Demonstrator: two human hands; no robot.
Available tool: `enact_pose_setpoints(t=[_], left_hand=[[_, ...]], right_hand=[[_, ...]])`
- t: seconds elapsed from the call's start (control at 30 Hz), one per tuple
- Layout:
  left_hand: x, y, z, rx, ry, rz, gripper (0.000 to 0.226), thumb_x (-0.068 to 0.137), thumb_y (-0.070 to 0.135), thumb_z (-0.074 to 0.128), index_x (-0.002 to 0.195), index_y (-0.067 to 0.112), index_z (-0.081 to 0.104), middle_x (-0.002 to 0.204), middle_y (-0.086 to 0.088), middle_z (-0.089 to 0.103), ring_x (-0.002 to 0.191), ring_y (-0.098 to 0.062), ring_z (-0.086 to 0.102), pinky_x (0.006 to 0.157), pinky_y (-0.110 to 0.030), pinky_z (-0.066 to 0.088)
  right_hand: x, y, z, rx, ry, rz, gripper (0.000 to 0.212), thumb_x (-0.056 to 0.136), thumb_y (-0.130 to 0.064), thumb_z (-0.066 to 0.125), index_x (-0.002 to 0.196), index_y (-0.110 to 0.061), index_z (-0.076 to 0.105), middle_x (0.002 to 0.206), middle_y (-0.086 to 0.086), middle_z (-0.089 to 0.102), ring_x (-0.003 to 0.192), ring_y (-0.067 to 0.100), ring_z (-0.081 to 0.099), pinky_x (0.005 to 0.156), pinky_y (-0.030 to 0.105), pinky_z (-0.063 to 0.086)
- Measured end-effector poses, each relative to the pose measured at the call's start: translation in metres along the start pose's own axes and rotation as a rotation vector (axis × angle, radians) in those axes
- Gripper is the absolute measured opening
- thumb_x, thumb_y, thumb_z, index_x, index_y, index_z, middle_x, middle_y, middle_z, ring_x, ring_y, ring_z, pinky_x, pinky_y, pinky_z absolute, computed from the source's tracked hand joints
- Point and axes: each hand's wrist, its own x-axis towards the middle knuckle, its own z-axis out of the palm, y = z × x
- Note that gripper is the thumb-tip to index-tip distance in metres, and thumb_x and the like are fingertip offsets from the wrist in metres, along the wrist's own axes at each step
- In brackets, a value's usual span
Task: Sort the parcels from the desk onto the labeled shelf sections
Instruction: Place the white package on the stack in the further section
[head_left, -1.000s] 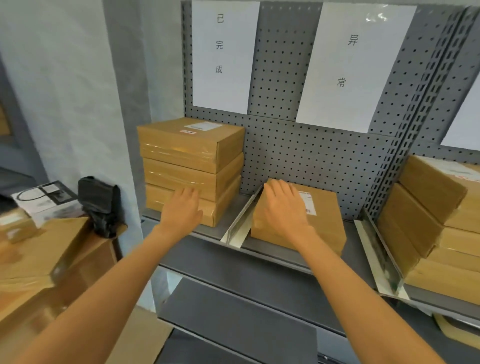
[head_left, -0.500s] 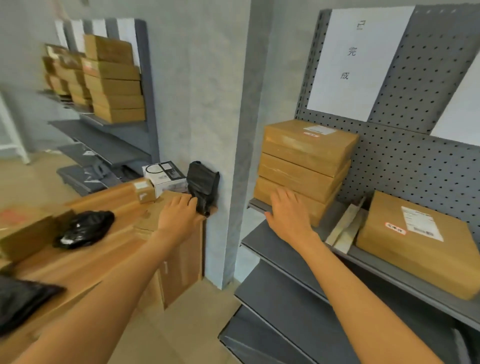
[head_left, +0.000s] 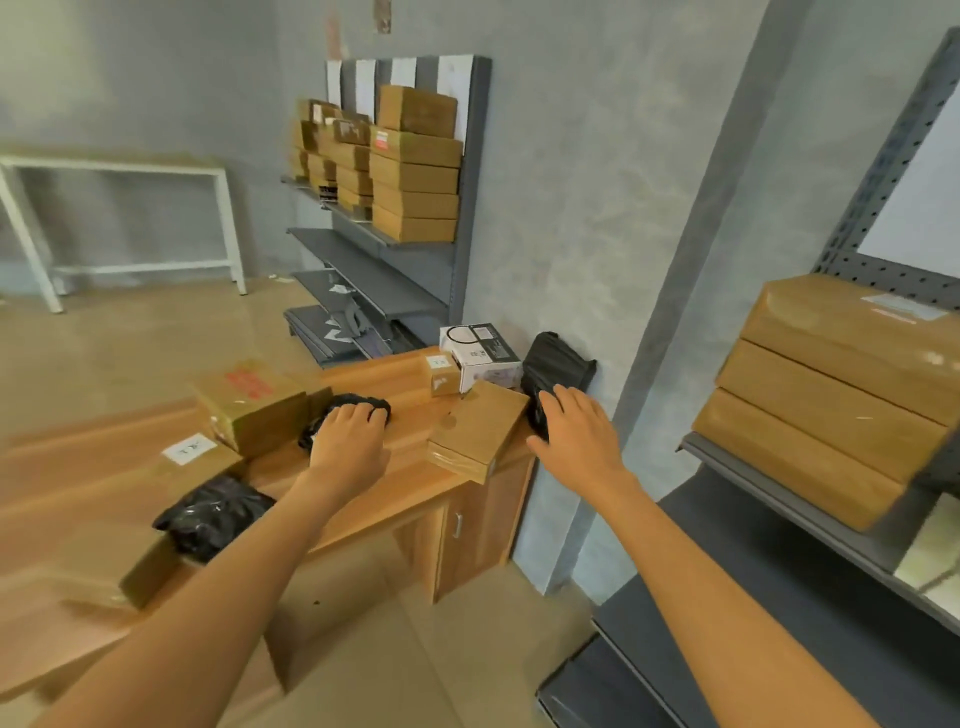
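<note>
Both arms reach over the wooden desk (head_left: 395, 499). The left hand (head_left: 349, 441) lies over a black bag parcel (head_left: 358, 408), fingers curved down on it; whether it grips is unclear. The right hand (head_left: 576, 434) is spread open, fingers straight, in front of a black pouch (head_left: 556, 364) at the desk's far corner. A flat brown box (head_left: 475, 428) lies between the hands. Three brown boxes (head_left: 836, 384) are stacked on the grey shelf (head_left: 810, 525) to the right.
</note>
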Motion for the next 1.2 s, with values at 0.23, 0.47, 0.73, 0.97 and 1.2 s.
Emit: enact_pose_setpoints(t=[0.23, 0.47, 0.73, 0.97, 1.2], left_hand=[[-0.004, -0.065, 0.010, -0.007, -0.032, -0.142, 0.053, 0.094, 0.037, 0.050, 0.140, 0.013, 0.041, 0.139, -0.005, 0.046, 0.130, -0.025, 0.040, 0.108, -0.034, 0.032], [0.016, -0.119, 0.027, 0.025, -0.098, -0.271, 0.048, 0.094, 0.031, 0.048, 0.137, 0.010, 0.041, 0.138, -0.008, 0.047, 0.129, -0.029, 0.039, 0.106, -0.036, 0.033], [0.123, -0.136, 0.058, 0.014, -0.139, -0.326, 0.050, 0.092, 0.032, 0.054, 0.136, 0.013, 0.042, 0.139, -0.007, 0.047, 0.130, -0.028, 0.039, 0.106, -0.038, 0.035], [0.242, -0.099, 0.088, -0.012, -0.155, -0.203, 0.049, 0.094, 0.032, 0.051, 0.137, 0.012, 0.042, 0.138, -0.007, 0.047, 0.131, -0.027, 0.038, 0.108, -0.036, 0.031], [0.334, -0.069, 0.121, -0.016, -0.204, -0.080, 0.049, 0.096, 0.032, 0.048, 0.139, 0.011, 0.040, 0.140, -0.008, 0.045, 0.132, -0.028, 0.038, 0.109, -0.036, 0.029]], right_hand=[[0.057, -0.058, 0.026, 0.018, -0.012, -0.122, 0.060, 0.091, -0.040, 0.056, 0.141, -0.011, 0.038, 0.144, 0.009, 0.041, 0.134, 0.026, 0.036, 0.110, 0.036, 0.029], [0.122, -0.096, 0.075, 0.101, -0.079, -0.212, 0.058, 0.092, -0.039, 0.054, 0.141, -0.012, 0.036, 0.145, 0.007, 0.038, 0.135, 0.025, 0.032, 0.111, 0.037, 0.027], [0.223, -0.085, 0.130, 0.161, -0.121, -0.219, 0.053, 0.092, -0.037, 0.057, 0.135, -0.012, 0.042, 0.138, 0.005, 0.047, 0.127, 0.023, 0.043, 0.105, 0.036, 0.035], [0.299, -0.023, 0.171, 0.170, -0.179, -0.134, 0.055, 0.092, -0.035, 0.055, 0.139, -0.012, 0.038, 0.136, 0.006, 0.048, 0.125, 0.024, 0.043, 0.104, 0.035, 0.036], [0.343, 0.036, 0.206, 0.140, -0.221, -0.014, 0.042, 0.092, -0.036, 0.054, 0.128, -0.014, 0.046, 0.131, 0.005, 0.051, 0.122, 0.022, 0.046, 0.100, 0.033, 0.039]])
